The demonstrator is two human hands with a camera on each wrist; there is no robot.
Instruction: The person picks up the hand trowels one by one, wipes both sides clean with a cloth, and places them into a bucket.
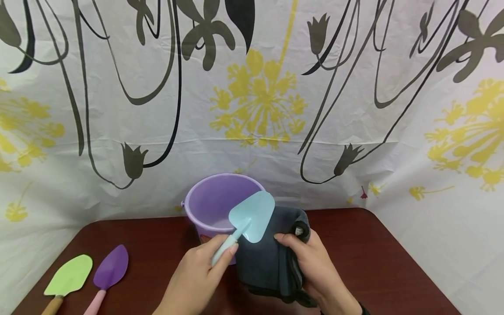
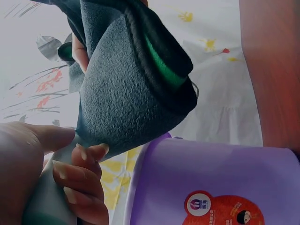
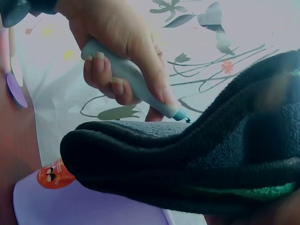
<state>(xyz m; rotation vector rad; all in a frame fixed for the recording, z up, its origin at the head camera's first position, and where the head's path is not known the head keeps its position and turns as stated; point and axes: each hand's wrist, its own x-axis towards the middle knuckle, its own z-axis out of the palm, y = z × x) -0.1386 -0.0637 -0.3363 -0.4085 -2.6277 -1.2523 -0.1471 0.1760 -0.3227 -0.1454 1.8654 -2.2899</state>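
Blue trowel [image 1: 253, 216] is gripped by the left hand [image 1: 197, 270], its blade slanted forward and rightward over the cloth [image 1: 264, 264] held by the right hand [image 1: 315, 261].

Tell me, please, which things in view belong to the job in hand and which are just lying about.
In the job:
light blue trowel, held in the left grip
dark blue-grey cloth, held in the right grip

Apparently just lying about:
lime-green trowel
purple trowel with pink handle
lilac bucket, standing behind; its part is unclear
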